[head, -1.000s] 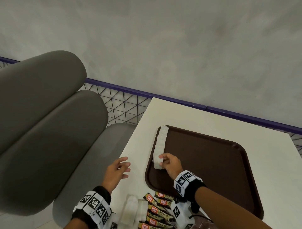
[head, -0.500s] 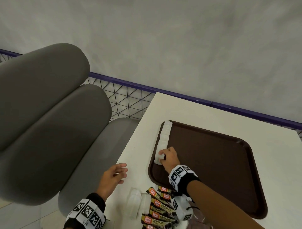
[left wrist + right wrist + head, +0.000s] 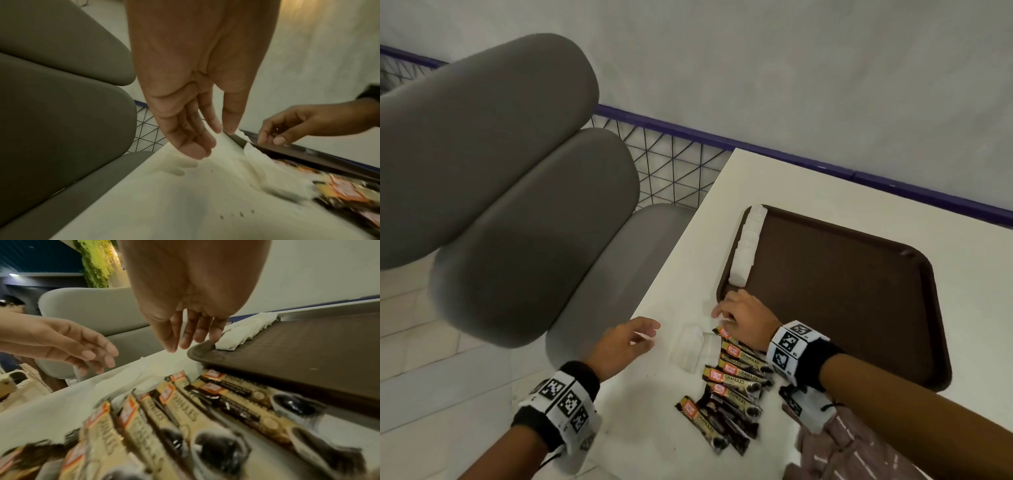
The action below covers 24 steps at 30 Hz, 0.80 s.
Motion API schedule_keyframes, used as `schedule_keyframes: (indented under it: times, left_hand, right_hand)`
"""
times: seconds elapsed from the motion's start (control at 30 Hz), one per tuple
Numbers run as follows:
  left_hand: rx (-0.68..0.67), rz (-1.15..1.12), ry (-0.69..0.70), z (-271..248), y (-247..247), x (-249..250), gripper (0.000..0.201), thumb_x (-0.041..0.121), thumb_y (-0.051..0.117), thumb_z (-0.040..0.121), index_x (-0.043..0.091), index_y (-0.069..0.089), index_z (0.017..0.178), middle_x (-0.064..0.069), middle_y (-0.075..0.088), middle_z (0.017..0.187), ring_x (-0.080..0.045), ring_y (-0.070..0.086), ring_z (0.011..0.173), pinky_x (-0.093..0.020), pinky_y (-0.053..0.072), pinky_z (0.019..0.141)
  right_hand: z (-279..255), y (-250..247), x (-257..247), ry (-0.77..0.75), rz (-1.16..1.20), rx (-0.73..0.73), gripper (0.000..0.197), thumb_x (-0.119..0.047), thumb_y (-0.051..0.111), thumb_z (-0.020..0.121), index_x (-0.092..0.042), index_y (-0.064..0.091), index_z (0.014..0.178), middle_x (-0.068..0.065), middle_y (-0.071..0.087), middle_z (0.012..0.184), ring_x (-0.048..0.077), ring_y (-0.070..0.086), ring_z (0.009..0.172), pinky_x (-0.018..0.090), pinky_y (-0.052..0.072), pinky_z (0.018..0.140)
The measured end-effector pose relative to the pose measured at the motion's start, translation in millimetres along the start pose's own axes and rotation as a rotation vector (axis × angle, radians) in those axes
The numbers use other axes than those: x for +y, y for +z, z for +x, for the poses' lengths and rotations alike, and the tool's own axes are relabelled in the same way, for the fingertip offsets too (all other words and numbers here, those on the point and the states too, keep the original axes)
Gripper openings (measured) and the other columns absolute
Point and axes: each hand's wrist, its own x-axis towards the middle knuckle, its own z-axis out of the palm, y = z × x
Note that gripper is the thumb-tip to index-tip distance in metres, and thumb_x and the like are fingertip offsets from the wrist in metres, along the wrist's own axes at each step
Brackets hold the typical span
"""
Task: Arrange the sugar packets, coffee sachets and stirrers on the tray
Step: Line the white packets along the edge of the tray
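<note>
A brown tray (image 3: 842, 308) lies on the white table. A row of white sugar packets (image 3: 748, 250) lines its left edge, also visible in the right wrist view (image 3: 242, 334). My right hand (image 3: 732, 310) hovers just off the tray's near-left corner with fingers relaxed and nothing in them (image 3: 185, 344). Below it lie loose sugar packets (image 3: 691, 346) and a fan of coffee sachets (image 3: 732, 383). My left hand (image 3: 640, 337) hangs open over the table's left part, holding nothing (image 3: 205, 142). I see no stirrers.
A grey padded chair (image 3: 500, 205) stands close to the table's left edge. A black wire fence with a purple rail (image 3: 671, 154) runs behind the table. Pinkish fabric (image 3: 859, 445) lies at the near right corner.
My right hand has let go of the nearest packet in the row and drawn back off the tray to the loose packets. The left hand has stayed open over the table's left part.
</note>
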Motion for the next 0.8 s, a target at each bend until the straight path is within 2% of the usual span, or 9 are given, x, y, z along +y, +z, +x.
schedule_keyframes:
  times: [0.1,0.2,0.3,0.37,0.43,0.53,0.63,0.7,0.8]
  left_hand:
    - [0.006,0.078,0.027,-6,13,4,0.033,0.015,0.062,0.089,0.024,0.053,0.119,0.003,0.057,0.109,-0.009,0.056,0.085,-0.002,0.040,0.069]
    - [0.017,0.145,0.009,-2,26,9,0.047,0.023,0.062,0.088,0.021,0.044,0.131,0.003,0.050,0.113,-0.009,0.051,0.088,-0.005,0.037,0.069]
    - [0.003,0.214,-0.027,5,42,19,0.057,0.029,0.062,0.088,0.020,0.036,0.138,0.000,0.047,0.122,-0.014,0.050,0.101,-0.017,0.038,0.083]
    - [0.004,0.285,-0.033,10,52,26,0.063,0.030,0.062,0.088,0.018,0.031,0.142,-0.004,0.045,0.132,-0.019,0.045,0.117,-0.025,0.038,0.097]
    - [-0.001,0.369,-0.031,14,61,32,0.063,0.030,0.060,0.088,0.016,0.031,0.142,-0.005,0.042,0.137,-0.021,0.040,0.126,-0.030,0.035,0.105]
    - [-0.011,0.438,-0.028,17,69,30,0.048,0.024,0.058,0.088,0.017,0.043,0.134,-0.005,0.048,0.132,-0.021,0.043,0.123,-0.030,0.038,0.101]
    - [0.030,0.416,-0.009,18,66,25,0.030,0.020,0.056,0.088,0.014,0.058,0.118,-0.005,0.057,0.113,-0.022,0.051,0.111,-0.025,0.040,0.086]
    - [0.085,0.360,-0.003,17,59,24,0.026,0.021,0.054,0.091,0.008,0.060,0.113,-0.005,0.053,0.101,-0.025,0.054,0.104,-0.021,0.033,0.076]
    - [0.182,0.188,0.018,16,46,27,0.027,0.025,0.051,0.094,0.005,0.058,0.111,-0.010,0.057,0.105,-0.027,0.055,0.100,-0.024,0.034,0.077]
  right_hand:
    - [-4,7,-12,-0.016,-0.081,-0.050,0.029,-0.025,0.049,0.091,-0.022,0.055,0.119,-0.003,0.049,0.103,0.019,0.041,0.109,0.027,0.029,0.087]
    - [-6,14,-24,0.004,-0.172,-0.090,0.044,-0.040,0.045,0.092,-0.020,0.045,0.131,0.002,0.047,0.124,0.021,0.037,0.118,0.033,0.027,0.097]
    - [-5,25,-37,0.023,-0.320,-0.163,0.050,-0.043,0.046,0.090,-0.016,0.041,0.132,0.006,0.044,0.130,0.025,0.035,0.122,0.038,0.026,0.101]
    - [-2,30,-43,0.033,-0.369,-0.168,0.047,-0.038,0.050,0.089,-0.014,0.041,0.129,0.007,0.045,0.130,0.026,0.036,0.123,0.038,0.026,0.101]
    - [-1,32,-45,0.041,-0.353,-0.159,0.042,-0.032,0.052,0.089,-0.015,0.043,0.126,0.007,0.047,0.128,0.026,0.038,0.122,0.038,0.027,0.101]
    - [1,29,-43,0.082,-0.244,-0.181,0.031,-0.025,0.056,0.086,-0.019,0.052,0.117,0.006,0.050,0.122,0.024,0.038,0.119,0.037,0.026,0.101]
    - [1,19,-37,0.150,-0.050,-0.161,0.024,-0.024,0.062,0.083,-0.016,0.063,0.106,0.005,0.050,0.107,0.026,0.041,0.113,0.036,0.032,0.097]
    - [-2,12,-30,0.203,0.173,-0.101,0.022,-0.022,0.067,0.080,-0.011,0.065,0.099,0.000,0.046,0.092,0.024,0.046,0.103,0.032,0.040,0.087]
    - [-3,3,-20,0.302,0.465,0.017,0.014,-0.020,0.068,0.081,-0.012,0.062,0.091,-0.002,0.052,0.088,0.014,0.051,0.086,0.023,0.041,0.070]
